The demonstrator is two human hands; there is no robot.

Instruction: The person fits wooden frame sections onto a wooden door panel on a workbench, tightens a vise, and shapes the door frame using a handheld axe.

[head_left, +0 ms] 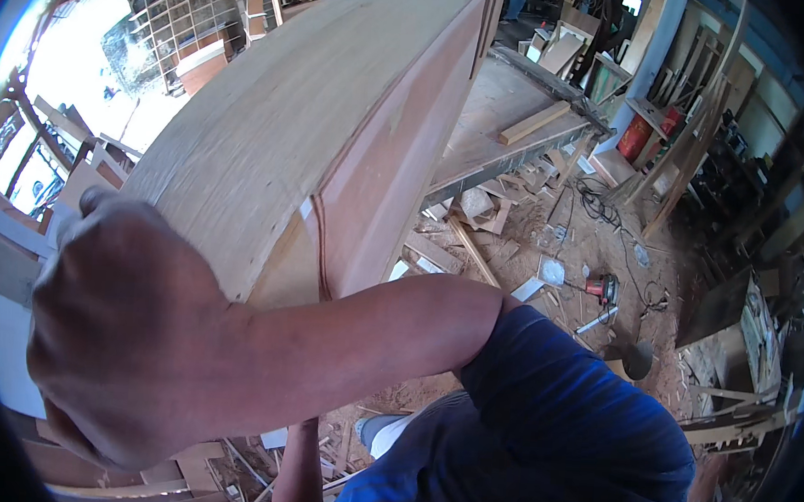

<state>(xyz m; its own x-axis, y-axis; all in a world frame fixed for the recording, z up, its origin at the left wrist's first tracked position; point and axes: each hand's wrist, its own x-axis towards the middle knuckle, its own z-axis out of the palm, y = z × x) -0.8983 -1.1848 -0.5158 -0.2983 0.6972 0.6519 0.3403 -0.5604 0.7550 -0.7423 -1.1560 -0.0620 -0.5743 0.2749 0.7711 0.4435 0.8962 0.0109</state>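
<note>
My right hand (126, 326) is closed in a fist close to the camera, its bare forearm crossing from the right. Whatever it may hold is hidden from this side. Behind and beyond it stands a large curved wooden panel piece (291, 106), with a pale plywood face and a pinkish side. A thin brown strip (322, 246) bends along the seam by its lower corner. Of my left arm only the forearm (301, 470) shows at the bottom; the hand is covered by my right forearm.
A wooden workbench (499, 100) with a short plank (534, 121) on it stands beyond the panel. Offcuts and sawdust cover the floor (659, 258). A red power tool (602, 287) lies there near a tangled cable (598, 203). Boards lean at the right.
</note>
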